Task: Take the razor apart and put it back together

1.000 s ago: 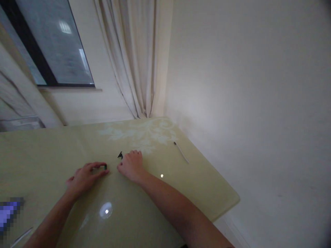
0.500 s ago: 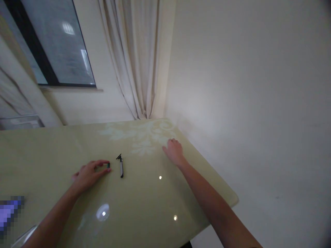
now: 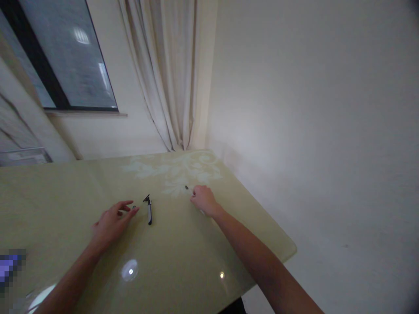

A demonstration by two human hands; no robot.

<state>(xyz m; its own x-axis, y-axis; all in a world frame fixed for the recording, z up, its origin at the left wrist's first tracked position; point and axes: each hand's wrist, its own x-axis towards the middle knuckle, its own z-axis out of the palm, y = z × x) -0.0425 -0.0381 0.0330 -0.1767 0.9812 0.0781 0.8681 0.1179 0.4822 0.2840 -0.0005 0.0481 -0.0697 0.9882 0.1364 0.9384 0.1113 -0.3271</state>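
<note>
A razor (image 3: 149, 211) with a black head and a grey-and-black handle lies on the glossy table (image 3: 170, 248). Just left of it is my left hand (image 3: 113, 219), thumb and fingers curled round a small dark piece (image 3: 134, 207) that is mostly hidden by the fingertips. Farther right, my right hand (image 3: 203, 200) has its fingers closed on a thin pale stick with a dark tip (image 3: 186, 187). The tip points up and left, and a bit of the pale shaft shows below the hand. What kind of stick it is, I cannot make out.
A plain wall (image 3: 294, 131) runs along the table's right side. Behind the table hang beige curtains (image 3: 170, 78) beside a dark-framed window (image 3: 68, 56). A blurred purple thing (image 3: 8, 267) is at the left edge.
My right hand has moved left and slightly nearer and now holds the thin stick, which did not show before. The small piece in my left hand is more hidden; the view shifted slightly.
</note>
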